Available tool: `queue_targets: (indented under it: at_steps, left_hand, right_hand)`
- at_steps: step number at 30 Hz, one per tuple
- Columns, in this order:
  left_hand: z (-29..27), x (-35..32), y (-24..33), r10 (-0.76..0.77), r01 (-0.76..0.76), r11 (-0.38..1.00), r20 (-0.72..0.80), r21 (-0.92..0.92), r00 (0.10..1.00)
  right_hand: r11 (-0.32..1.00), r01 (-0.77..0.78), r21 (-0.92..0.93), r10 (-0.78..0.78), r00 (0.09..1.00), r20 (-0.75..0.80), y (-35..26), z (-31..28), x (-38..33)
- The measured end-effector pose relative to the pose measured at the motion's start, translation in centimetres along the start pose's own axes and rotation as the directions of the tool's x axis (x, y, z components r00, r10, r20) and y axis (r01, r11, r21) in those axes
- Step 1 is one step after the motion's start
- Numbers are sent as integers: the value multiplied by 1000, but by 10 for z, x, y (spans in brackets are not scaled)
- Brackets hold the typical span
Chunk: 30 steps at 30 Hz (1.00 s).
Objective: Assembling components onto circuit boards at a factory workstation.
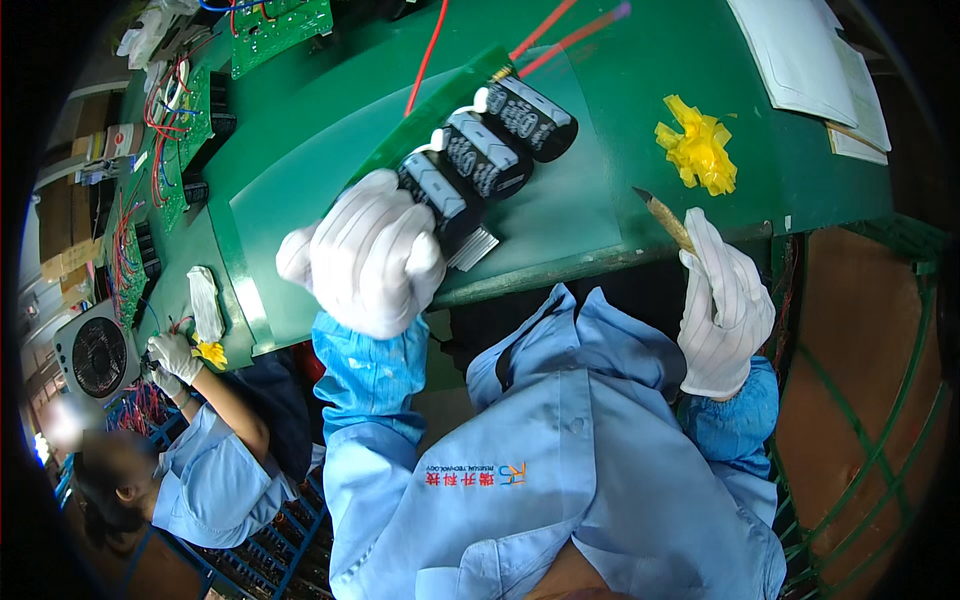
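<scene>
Circuit board (432,108), green, rigid, three heavy black capacitors (488,150): tilted above mat centre, near end clenched in gloved left hand (365,265). Likely top-heavy, fragile; grip edges. Right hand (722,310) pinches brush (665,220), near right.

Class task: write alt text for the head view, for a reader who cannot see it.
A gloved left hand grips a green circuit board with three black capacitors over a green bench. The gloved right hand holds a brush.
</scene>
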State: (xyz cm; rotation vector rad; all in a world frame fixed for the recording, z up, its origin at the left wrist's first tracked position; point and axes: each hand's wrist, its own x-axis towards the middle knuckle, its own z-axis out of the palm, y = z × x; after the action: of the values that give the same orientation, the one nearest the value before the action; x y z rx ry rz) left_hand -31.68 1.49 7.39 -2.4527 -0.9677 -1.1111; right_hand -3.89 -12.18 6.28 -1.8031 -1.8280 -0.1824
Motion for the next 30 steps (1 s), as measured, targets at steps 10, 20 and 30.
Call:
queue_targets:
  at_steps: [10,20,30]
  left_hand:
    - [29,-19,-45,-584,405,766,-279,-499,762]
    - [-1,-48,-97,-666,708,706,-319,22,674]
    - [24,-53,-11,-171,378,905,645,-195,744]
  right_hand:
    - [1000,-14,2,14,999,46,-2,5,8]
    - [993,-103,53,97,991,96,1,8,11]
    - [996,-61,67,59,998,35,3,9,16]
